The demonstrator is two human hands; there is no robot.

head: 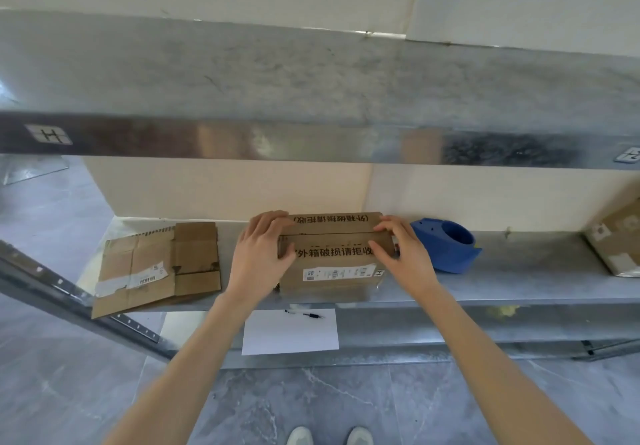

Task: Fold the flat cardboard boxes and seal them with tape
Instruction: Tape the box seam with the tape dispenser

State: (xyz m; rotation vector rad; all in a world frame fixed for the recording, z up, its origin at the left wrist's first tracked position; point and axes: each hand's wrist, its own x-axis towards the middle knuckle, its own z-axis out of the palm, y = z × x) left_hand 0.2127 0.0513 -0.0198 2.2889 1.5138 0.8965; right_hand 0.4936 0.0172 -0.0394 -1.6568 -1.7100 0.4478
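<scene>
- Head view, looking down: a person stands at a metal shelf (519,271) with both hands on a small cardboard box (334,273), which sits on the shelf in front of them.
- Left hand (258,257) grips the box's left end, fingers curled over the far top flap and thumb on the near flap.
- Right hand (403,254) does the same at the right end; whether its fingertips press or hook the flap edge is hard to tell.
- The step looks like closing the top flaps. To do it well, draw both flaps level until their edges meet along the middle seam. Then hold them down with one hand, freeing the other for the blue tape dispenser (446,248) just right of the box.
- The box is brown, long and low, with black Chinese print on both flaps and a white label on its front. No tape shows on the seam.
- A flattened cardboard box (156,268) lies to the left, not yet folded.
</scene>
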